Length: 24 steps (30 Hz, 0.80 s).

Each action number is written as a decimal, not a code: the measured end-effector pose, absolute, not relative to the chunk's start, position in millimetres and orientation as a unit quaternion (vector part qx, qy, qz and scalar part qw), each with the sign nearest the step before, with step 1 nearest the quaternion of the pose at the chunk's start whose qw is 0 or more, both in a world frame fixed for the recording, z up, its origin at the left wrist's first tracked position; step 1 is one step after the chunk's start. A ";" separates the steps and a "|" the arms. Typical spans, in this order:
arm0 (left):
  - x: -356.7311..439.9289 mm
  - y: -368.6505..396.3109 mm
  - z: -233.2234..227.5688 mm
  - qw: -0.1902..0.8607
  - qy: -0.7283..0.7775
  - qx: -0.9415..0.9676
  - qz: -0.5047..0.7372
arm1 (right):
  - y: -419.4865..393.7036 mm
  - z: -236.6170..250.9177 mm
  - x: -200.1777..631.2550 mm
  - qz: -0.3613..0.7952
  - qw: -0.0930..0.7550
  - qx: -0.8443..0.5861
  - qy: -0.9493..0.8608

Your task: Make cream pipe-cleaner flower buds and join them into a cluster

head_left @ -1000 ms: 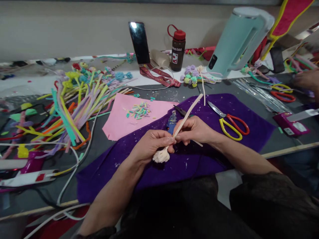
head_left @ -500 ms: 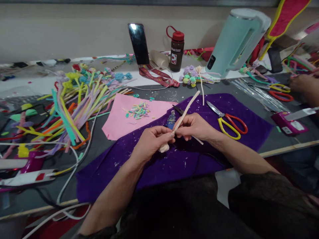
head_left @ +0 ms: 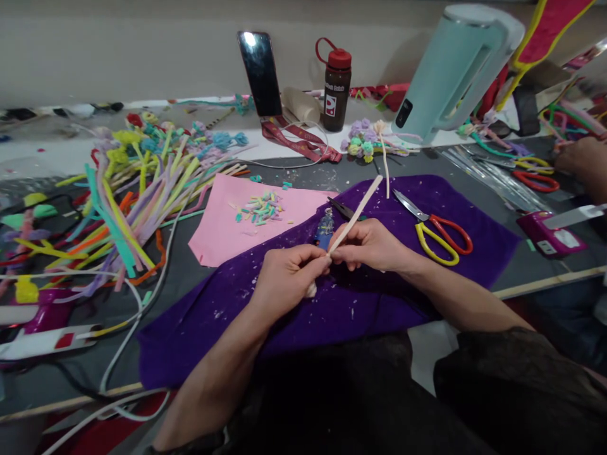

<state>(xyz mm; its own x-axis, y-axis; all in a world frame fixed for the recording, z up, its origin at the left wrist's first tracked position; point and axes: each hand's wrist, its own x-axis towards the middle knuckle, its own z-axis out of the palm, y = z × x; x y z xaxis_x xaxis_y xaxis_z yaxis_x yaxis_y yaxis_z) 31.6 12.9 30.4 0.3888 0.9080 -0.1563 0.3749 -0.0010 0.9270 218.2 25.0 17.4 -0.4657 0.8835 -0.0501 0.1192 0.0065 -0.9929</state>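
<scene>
My left hand [head_left: 284,278] is closed around the coiled cream end of a pipe cleaner [head_left: 356,212], with only a bit of the fuzzy bud showing below the fingers. My right hand [head_left: 372,243] pinches the same cream stem just beside it, and the stem runs up and right over the purple cloth [head_left: 474,215]. Blue-handled pliers [head_left: 325,226] lie just beyond my hands. Scissors with red and yellow handles [head_left: 439,234] rest on the cloth to the right.
A heap of coloured pipe cleaners [head_left: 133,196] fills the left. A pink sheet [head_left: 218,234] carries cut bits. At the back stand a phone [head_left: 260,72], a brown bottle [head_left: 336,85] and a mint kettle [head_left: 455,66]. Another person's hand [head_left: 581,161] works at far right. A glue gun [head_left: 552,230] lies right.
My left hand has closed further over the cream bud, which hung below the fingers a second ago. Both hands have stayed close together over the purple cloth.
</scene>
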 end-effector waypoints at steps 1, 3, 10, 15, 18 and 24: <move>30.4 13.6 30.1 0.555 0.484 0.627 0.254 | 24.7 18.2 218.7 0.584 0.331 -0.381 -0.635; 28.6 15.5 28.4 0.641 0.470 0.558 0.240 | 23.4 20.5 219.0 0.578 0.335 -0.356 -0.653; 28.2 22.4 20.7 0.802 0.398 0.399 0.199 | 20.6 21.9 217.6 0.574 0.354 -0.333 -0.659; 30.1 23.1 18.4 0.800 0.400 0.393 0.216 | 25.2 18.1 220.6 0.628 0.354 -0.329 -0.610; 30.5 23.1 16.9 0.794 0.400 0.398 0.228 | 26.8 17.7 222.1 0.631 0.359 -0.335 -0.601; 32.4 22.2 16.7 0.774 0.403 0.411 0.263 | 26.7 15.9 221.3 0.631 0.367 -0.352 -0.586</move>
